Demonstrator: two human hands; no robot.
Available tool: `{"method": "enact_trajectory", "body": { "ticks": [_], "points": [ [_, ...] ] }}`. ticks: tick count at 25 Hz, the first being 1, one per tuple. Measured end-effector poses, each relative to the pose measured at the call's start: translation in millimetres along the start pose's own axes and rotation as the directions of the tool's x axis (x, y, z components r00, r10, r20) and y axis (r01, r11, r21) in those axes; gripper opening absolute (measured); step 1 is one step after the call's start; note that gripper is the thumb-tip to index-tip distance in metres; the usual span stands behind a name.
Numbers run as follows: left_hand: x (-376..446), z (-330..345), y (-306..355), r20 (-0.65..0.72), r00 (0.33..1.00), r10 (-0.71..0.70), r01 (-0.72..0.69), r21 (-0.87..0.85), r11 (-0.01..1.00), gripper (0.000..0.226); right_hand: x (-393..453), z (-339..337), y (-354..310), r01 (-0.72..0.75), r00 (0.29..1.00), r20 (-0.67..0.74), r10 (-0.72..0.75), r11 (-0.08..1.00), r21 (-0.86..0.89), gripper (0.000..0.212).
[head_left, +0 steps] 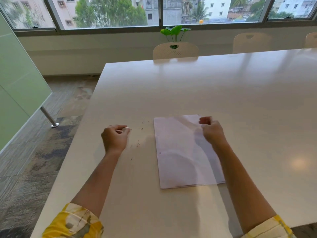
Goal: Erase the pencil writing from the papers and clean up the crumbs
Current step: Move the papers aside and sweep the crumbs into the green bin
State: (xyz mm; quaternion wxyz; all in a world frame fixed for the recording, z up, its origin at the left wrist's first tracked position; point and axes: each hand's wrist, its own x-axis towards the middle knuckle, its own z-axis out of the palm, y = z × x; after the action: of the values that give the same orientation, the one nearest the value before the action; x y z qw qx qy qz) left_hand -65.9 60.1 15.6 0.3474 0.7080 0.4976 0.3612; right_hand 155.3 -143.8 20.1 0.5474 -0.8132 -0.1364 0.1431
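White glossy surface (205, 86): stacked white paper sheets (180, 160) look blank; dark crumbs (139, 144) beside. Left hand (115, 137) curled, right hand (211, 130) curled; contents of both unclear.

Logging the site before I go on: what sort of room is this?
Probably an office meeting room: a long white table, matching chairs along its far side, a glass partition, and high windows overlooking buildings.

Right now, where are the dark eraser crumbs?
Head view: the dark eraser crumbs are scattered on the white table, between the left hand and the white paper stack.
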Motion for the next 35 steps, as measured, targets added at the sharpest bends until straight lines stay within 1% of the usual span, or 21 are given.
{"method": "enact_trajectory", "body": {
  "ticks": [2,6,9,11,14,15,16,18,19,20,21,22,23,24,25,26,27,30,31,33,35],
  "points": [
    [1.1,-6.0,-12.4,-0.004,0.998,-0.057,0.057,0.019,0.998,0.017,7.0,-23.9,7.9,-0.052,0.998,-0.050,0.048,0.994,-0.096,0.029],
    [-1.4,-2.6,-16.1,-0.005,0.992,-0.128,0.128,0.005,0.992,0.013,3.0,-20.1,13.4,-0.049,0.998,0.026,0.056,0.974,-0.220,0.029],
    [2.7,4.3,-11.8,0.005,0.986,-0.169,0.169,0.065,0.983,0.008,-4.5,-11.7,18.5,0.067,0.998,0.005,-0.069,0.952,-0.298,0.028],
    [6.0,8.1,-10.2,0.014,0.984,-0.175,0.172,0.135,0.976,0.010,-10.6,-10.3,17.6,0.157,0.985,-0.017,-0.171,0.935,-0.318,0.026],
    [3.1,13.3,0.3,0.045,0.976,-0.214,0.183,0.364,0.913,0.019,-16.3,-10.2,10.6,0.251,0.964,-0.013,-0.265,0.927,-0.278,0.020],
    [-2.9,16.5,8.0,0.048,0.981,-0.189,0.150,0.432,0.889,0.027,-17.2,-10.5,8.4,0.269,0.960,-0.012,-0.281,0.931,-0.248,0.018],
    [-11.9,21.8,18.2,0.048,0.992,-0.120,0.085,0.454,0.887,0.035,-16.7,-10.4,8.3,0.275,0.959,-0.011,-0.284,0.937,-0.214,0.018],
    [-39.1,42.1,41.1,0.106,0.989,0.104,-0.136,0.364,0.921,0.041,-14.2,-6.8,12.3,0.248,0.968,0.013,-0.249,0.958,-0.141,0.018],
    [-58.0,56.3,51.9,0.191,0.957,0.220,-0.269,0.286,0.920,0.042,-13.2,-3.2,15.8,0.216,0.976,0.037,-0.214,0.974,-0.075,0.019],
    [-79.3,72.5,61.1,0.302,0.902,0.308,-0.377,0.206,0.903,0.045,-11.3,1.4,20.4,0.172,0.983,0.065,-0.174,0.985,0.031,0.020],
    [-100.1,88.7,68.8,0.424,0.832,0.358,-0.454,0.148,0.879,0.050,-9.6,5.8,25.3,0.119,0.986,0.094,-0.136,0.978,0.172,0.027],
    [-117.8,103.7,74.5,0.534,0.759,0.373,-0.507,0.124,0.853,0.056,-9.4,8.1,28.1,0.061,0.988,0.119,-0.102,0.949,0.310,0.042],
    [-131.3,116.4,77.9,0.615,0.700,0.364,-0.547,0.133,0.826,0.060,-9.3,8.5,29.6,0.010,0.987,0.140,-0.075,0.909,0.417,0.064],
    [-140.4,127.2,78.5,0.669,0.659,0.343,-0.580,0.162,0.798,0.062,-8.0,7.8,30.7,-0.023,0.984,0.165,-0.062,0.882,0.471,0.090],
    [-145.3,134.6,78.1,0.705,0.636,0.314,-0.603,0.200,0.773,0.063,-7.2,6.8,32.0,-0.027,0.979,0.188,-0.074,0.875,0.483,0.109],
    [-148.1,138.9,77.4,0.728,0.627,0.277,-0.614,0.242,0.752,0.063,-7.9,5.4,33.2,-0.017,0.975,0.202,-0.091,0.878,0.479,0.117],
    [-149.6,141.6,76.4,0.743,0.625,0.239,-0.619,0.286,0.731,0.062,-7.8,4.2,34.8,0.002,0.971,0.212,-0.112,0.886,0.463,0.117],
    [-148.9,143.6,71.8,0.731,0.662,0.162,-0.615,0.407,0.676,0.063,-8.9,3.4,40.5,0.117,0.962,0.200,-0.189,0.939,0.324,0.093],
    [-145.3,142.5,69.5,0.720,0.679,0.144,-0.604,0.436,0.668,0.064,-9.4,4.8,42.0,0.168,0.957,0.188,-0.219,0.952,0.256,0.089],
    [-132.5,136.5,62.1,0.690,0.714,0.118,-0.567,0.470,0.677,0.068,-10.5,8.3,42.4,0.238,0.953,0.157,-0.258,0.962,0.134,0.087],
    [-113.1,128.6,50.5,0.660,0.745,0.095,-0.529,0.498,0.687,0.072,-9.9,8.1,42.8,0.260,0.950,0.149,-0.273,0.960,0.103,0.086]
  ]
}}
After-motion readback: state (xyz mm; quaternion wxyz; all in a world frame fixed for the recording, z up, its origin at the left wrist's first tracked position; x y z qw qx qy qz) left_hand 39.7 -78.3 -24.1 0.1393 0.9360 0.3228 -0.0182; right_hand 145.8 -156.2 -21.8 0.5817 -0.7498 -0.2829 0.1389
